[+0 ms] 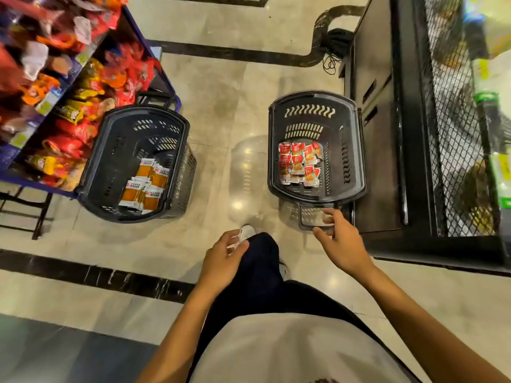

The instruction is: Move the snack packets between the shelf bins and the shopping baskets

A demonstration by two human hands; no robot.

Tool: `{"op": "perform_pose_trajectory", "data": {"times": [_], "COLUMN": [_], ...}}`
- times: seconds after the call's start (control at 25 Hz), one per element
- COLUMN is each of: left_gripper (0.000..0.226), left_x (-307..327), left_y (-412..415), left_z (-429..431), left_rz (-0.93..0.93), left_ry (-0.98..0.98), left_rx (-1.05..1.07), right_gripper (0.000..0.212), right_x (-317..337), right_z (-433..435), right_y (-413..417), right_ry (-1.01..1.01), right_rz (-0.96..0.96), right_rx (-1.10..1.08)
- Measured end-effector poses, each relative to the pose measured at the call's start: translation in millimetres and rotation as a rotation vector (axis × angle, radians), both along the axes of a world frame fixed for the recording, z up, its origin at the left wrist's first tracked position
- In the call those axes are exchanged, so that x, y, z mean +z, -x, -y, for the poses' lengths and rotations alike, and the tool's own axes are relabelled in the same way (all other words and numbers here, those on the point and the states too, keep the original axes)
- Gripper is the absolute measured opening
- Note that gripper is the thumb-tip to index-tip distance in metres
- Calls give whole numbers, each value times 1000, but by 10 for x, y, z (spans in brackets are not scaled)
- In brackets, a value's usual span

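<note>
Snack packets lie in two dark plastic shopping baskets standing well apart on the polished marble floor (221, 106). Small red-and-white packets (300, 164) lie in a flat layer on the bottom of the right basket (359, 150). Orange packets with white tops (145, 186) are stacked in loose rows in the left basket (91, 167). The left basket sits just beside the blue-framed shelf bins (33, 184), which are heaped with red, orange and yellow snack bags. The right basket stands next to a black mesh-fronted cabinet (448, 134). The right hand (340, 241) reaches to the near handle (300, 217) of the right basket with thumb and fingers loosely spread and not closed round it; whether the fingertips touch the bar cannot be told. The left hand (224, 258) hangs relaxed in front of the dark trouser leg (262, 261), fingers loosely curled and holding nothing. A white shoe (246, 232) shows just beyond it.
</note>
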State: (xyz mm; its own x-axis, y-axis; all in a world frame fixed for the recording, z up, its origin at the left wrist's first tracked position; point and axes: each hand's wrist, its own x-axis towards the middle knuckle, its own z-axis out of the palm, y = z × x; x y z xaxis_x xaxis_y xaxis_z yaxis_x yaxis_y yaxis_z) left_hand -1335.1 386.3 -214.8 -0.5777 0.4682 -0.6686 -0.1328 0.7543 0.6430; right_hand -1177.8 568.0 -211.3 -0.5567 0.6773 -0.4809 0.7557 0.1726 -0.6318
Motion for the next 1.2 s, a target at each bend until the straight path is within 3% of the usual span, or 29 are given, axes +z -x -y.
{"op": "perform_pose_trajectory", "data": {"times": [0.32,0.48,0.64,0.8,0.92,1.0,1.12,1.2], "left_gripper": [39,41,41,42,45,47,49,52], "left_x": [-297,-796,-1810,-3427,-4511,-5164,-5928,-6202], "left_y": [989,1340,1345,1210,1150,1142,1142,1083], "left_z": [-1730,-2764,-3518,-4086,-4301,-4410,-4488,-4502], "left_rz": [7,8,15,49,-35,-97,-167,-200], "left_ry": [32,41,51,125,208,248,257,253], "left_rx": [-185,-287,-270,-125,18,71,96,122], "right_gripper": [50,51,50,55,36,54,67,100], "right_x": [-319,-778,-1827,-3537,-4670,-5340,-6109,-6433], "right_z": [-1218,-1924,-2559,-3113,-3370,-3514,-3566,-3525], "right_y": [669,1034,1231,1399,1466,1506,1594,1700], "right_ry": [57,111,160,424,523,438,469,539], "right_rz": [110,191,241,209,267,292,237,269], "right_rx": [-199,-246,-275,-424,-456,-543,-670,-746]}}
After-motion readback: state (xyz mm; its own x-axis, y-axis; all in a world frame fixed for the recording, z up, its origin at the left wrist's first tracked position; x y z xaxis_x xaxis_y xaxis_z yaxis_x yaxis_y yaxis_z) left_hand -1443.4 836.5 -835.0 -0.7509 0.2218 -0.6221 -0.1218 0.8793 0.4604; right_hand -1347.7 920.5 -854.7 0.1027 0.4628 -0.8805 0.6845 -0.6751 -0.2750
